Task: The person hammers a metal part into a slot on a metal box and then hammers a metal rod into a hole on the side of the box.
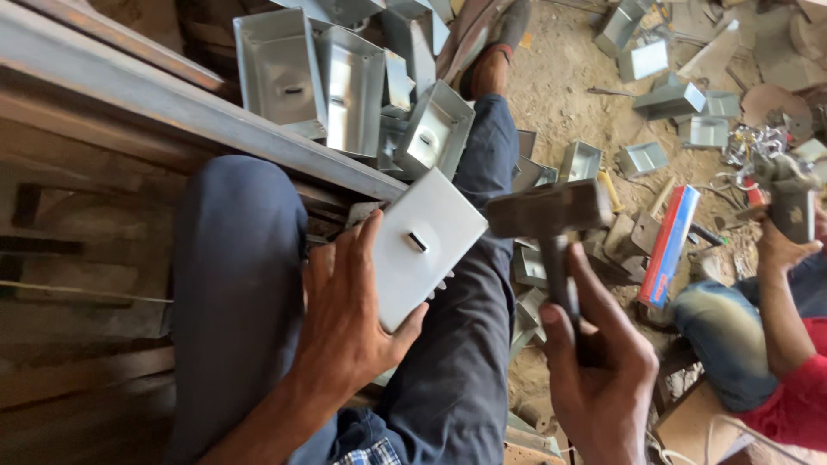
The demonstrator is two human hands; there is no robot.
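My left hand grips a flat grey sheet-metal plate with a small slot in its middle, held over my right thigh in dark blue trousers. My right hand is closed around the handle of a hammer, whose blocky metal head hovers just right of the plate, a little apart from it. A long steel bar runs diagonally behind the plate, across my knees.
Several folded metal boxes are piled beyond the bar, with more scattered on the sandy floor. A red and blue flat box lies at right. A co-worker in a red shirt sits at the right edge holding a tool.
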